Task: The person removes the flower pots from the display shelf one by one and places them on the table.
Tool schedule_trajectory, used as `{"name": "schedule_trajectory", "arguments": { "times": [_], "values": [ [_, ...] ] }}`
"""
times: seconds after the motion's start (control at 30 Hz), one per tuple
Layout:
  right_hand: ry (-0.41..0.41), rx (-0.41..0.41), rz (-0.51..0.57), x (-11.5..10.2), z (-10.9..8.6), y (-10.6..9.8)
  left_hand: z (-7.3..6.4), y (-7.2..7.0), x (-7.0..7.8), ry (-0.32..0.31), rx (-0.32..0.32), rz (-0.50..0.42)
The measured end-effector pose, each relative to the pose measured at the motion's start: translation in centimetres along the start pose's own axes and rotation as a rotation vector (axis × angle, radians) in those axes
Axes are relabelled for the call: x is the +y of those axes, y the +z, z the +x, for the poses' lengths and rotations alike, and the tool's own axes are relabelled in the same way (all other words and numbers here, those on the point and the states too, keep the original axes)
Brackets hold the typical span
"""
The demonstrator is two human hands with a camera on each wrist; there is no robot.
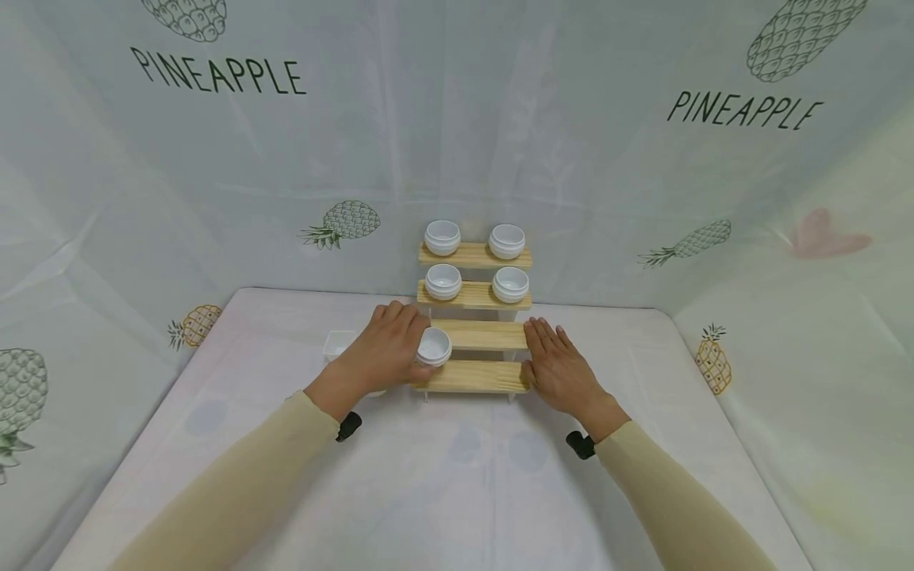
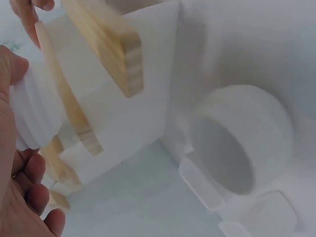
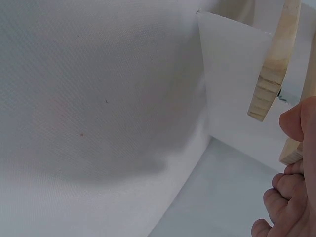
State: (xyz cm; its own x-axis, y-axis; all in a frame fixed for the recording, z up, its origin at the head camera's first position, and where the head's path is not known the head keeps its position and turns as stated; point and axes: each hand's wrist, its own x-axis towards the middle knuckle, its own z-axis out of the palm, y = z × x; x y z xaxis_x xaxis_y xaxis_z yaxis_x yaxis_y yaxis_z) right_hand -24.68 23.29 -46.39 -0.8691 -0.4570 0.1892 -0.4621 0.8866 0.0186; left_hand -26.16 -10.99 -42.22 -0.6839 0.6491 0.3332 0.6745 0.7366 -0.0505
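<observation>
My left hand [image 1: 382, 349] holds a small white ribbed bowl [image 1: 434, 346] at the left end of the third board down on a stepped wooden rack [image 1: 474, 377]. Thumb and fingers grip the bowl [image 2: 35, 106] by its sides in the left wrist view. At the right end of that same board, my right hand [image 1: 562, 371] steadies the rack. Its thumb and fingers pinch the board's end [image 3: 292, 152] in the right wrist view. Two white bowls stand on the top board [image 1: 471, 255], and two more on the second board [image 1: 474, 295].
Left of the rack, partly hidden behind my left hand, a clear square dish [image 1: 339, 344] lies on the white-covered table [image 1: 443, 492]. Another white bowl [image 2: 269, 123] shows beside it in the left wrist view. A pineapple-print curtain [image 1: 471, 119] hangs close behind the rack.
</observation>
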Motion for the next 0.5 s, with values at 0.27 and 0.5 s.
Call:
{"name": "schedule_trajectory", "arguments": {
  "times": [0.27, 0.5],
  "values": [
    [0.002, 0.001, -0.002, -0.1, 0.0, 0.0, -3.1, -0.7, -1.5, -0.091, -0.052, -0.021],
    [-0.001, 0.005, -0.012, 0.0, 0.0, 0.1, -6.8, -1.2, -3.8, -0.213, -0.061, -0.058]
  ]
}}
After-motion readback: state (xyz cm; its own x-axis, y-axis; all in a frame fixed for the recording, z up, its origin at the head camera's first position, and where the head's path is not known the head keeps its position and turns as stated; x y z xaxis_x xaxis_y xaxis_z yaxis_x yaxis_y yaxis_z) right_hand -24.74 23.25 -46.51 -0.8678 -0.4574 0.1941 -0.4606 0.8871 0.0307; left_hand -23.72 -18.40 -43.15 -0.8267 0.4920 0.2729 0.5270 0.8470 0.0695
